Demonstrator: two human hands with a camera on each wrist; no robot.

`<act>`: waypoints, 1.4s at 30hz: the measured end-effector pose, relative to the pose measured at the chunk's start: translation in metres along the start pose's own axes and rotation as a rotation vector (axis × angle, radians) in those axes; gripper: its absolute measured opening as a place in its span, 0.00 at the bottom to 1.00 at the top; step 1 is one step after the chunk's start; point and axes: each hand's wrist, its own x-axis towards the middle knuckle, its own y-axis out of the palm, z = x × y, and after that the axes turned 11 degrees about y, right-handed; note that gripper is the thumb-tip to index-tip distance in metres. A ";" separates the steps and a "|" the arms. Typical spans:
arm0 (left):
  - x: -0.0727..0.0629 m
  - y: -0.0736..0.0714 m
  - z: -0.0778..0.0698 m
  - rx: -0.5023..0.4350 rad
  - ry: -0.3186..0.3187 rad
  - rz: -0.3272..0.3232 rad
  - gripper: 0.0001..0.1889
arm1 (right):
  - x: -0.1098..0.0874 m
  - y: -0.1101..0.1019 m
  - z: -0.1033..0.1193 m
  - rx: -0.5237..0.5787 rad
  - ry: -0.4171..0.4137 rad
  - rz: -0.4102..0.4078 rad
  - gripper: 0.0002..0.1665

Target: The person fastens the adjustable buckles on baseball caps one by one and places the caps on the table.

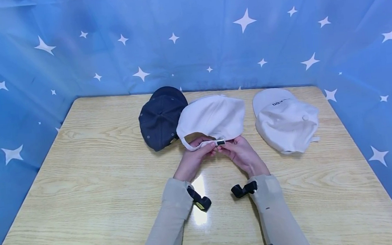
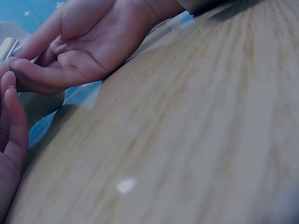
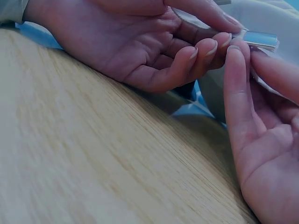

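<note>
A white cap is in the middle of the table, its back opening and strap towards me. The strap carries a metal buckle, which also shows in the right wrist view as a shiny clasp. My left hand pinches the strap left of the buckle between thumb and fingers. On the other side, my right hand pinches the strap at the buckle. The fingertips of both hands nearly meet there. The strap's loose end is hidden by the fingers.
A dark navy cap lies close by on the left, partly behind the white one. To the right lies a pale cap with dark lettering. The wooden table ends at a blue star-patterned cloth.
</note>
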 end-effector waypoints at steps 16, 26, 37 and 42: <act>0.000 0.000 0.001 0.014 0.043 -0.016 0.16 | -0.005 -0.004 0.001 0.119 0.034 -0.049 0.15; 0.001 0.001 0.002 0.006 0.039 -0.062 0.14 | -0.005 -0.005 0.003 0.146 0.032 -0.045 0.12; 0.002 0.000 0.001 0.035 0.014 -0.064 0.14 | -0.003 -0.003 0.004 0.131 0.037 -0.071 0.12; 0.002 0.000 0.001 0.047 0.006 -0.059 0.14 | -0.003 -0.002 0.003 0.098 0.023 -0.046 0.14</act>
